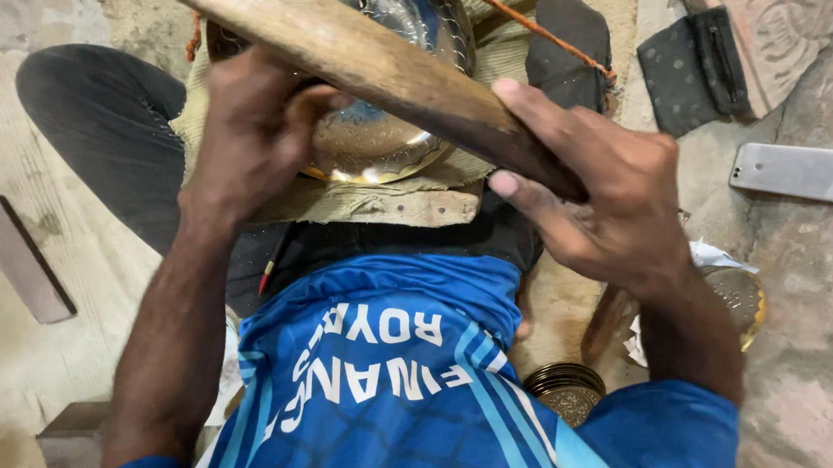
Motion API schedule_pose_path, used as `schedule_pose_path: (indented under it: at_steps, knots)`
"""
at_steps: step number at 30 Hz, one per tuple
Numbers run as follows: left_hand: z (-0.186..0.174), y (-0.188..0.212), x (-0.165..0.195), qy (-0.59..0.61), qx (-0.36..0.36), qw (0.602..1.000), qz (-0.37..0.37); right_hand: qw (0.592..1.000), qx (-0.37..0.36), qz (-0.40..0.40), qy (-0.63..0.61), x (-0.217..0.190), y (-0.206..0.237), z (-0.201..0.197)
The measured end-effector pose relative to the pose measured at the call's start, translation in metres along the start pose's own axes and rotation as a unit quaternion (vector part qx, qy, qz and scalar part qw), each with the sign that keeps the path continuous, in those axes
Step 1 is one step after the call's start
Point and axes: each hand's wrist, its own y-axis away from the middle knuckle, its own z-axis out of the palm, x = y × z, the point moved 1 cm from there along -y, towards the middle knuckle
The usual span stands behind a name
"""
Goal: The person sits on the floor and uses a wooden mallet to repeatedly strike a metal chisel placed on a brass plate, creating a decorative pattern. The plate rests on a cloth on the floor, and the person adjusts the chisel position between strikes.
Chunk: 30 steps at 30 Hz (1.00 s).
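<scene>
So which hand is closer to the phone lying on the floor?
Right. The right hand grips the wooden stick, just beside the phone; the left hand is across the metal bowl, farther off.

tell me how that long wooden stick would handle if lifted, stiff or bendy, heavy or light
The wooden stick looks thick and straight, so probably stiff. It seems solid, so likely fairly heavy for its size. Its worn, rough surface should resist slipping; the right hand grips its darker end, and the left hand presses the shiny metal bowl beneath it.

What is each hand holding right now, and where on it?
Right hand grips the wooden mallet at its dark handle end. Left hand presses on the shiny metal bowl at its rim.
</scene>
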Motion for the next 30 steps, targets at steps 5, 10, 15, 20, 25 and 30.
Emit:
schedule_pose_path:
  at_steps: [5,10,15,20,25,30]
  knots:
    - [-0.052,0.027,0.006,0.079,0.229,0.970,-0.038,0.975,0.168,0.067,-0.131,-0.003,0.006,0.016]
    - [-0.092,0.073,-0.025,-0.018,0.161,0.970,-0.182,0.931,0.234,0.137,-0.245,-0.018,0.011,0.100]
    - [-0.177,0.154,-0.065,-0.135,0.144,0.979,-0.052,0.936,0.213,0.145,-0.240,-0.098,0.014,0.235]
    - [-0.212,0.117,0.079,-0.154,0.151,0.976,0.013,0.927,0.171,0.173,-0.287,-0.189,0.031,0.138]
    - [-0.183,0.080,0.400,0.007,0.183,0.983,-0.011,0.950,0.152,0.160,-0.222,-0.322,0.118,-0.173]
    - [-0.218,0.085,0.630,0.150,-0.002,0.987,-0.058,0.950,0.148,0.135,-0.237,-0.469,0.158,-0.339]
